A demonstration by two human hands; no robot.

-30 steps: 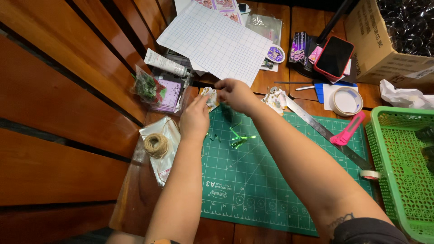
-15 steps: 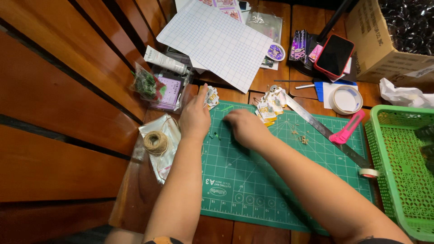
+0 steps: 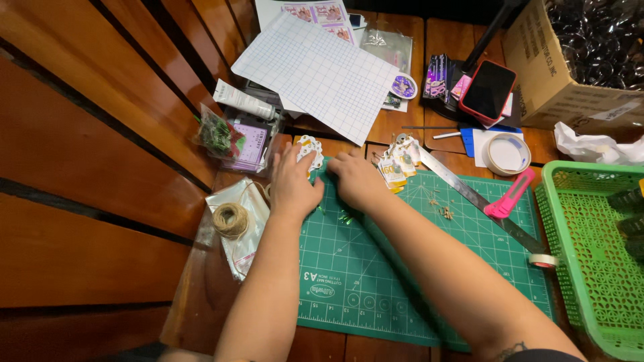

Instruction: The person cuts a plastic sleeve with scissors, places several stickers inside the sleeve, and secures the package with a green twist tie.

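My left hand (image 3: pixel 292 182) lies palm down, fingers apart, at the top left corner of a green cutting mat (image 3: pixel 376 281). Its fingertips are at a small stack of white printed tags (image 3: pixel 308 147). My right hand (image 3: pixel 359 177) rests close beside it on the mat's top edge, fingers curled down. Whatever is under it is hidden. A few small green clips (image 3: pixel 345 216) lie on the mat just below my right wrist. A second pile of tags (image 3: pixel 396 164) sits right of my right hand.
A twine ball (image 3: pixel 230 220) lies on a clear bag at the left. A metal ruler (image 3: pixel 476 198), pink utility knife (image 3: pixel 510 194) and tape roll (image 3: pixel 508 154) lie at the right, by a green basket (image 3: pixel 597 255). Grid paper (image 3: pixel 318 74), a phone (image 3: pixel 488 90) and a cardboard box (image 3: pixel 570 60) sit behind.
My right hand dropped from the tags onto the green clips, then slid back up beside my left hand. The left hand barely moved. The clips now show below the right wrist.
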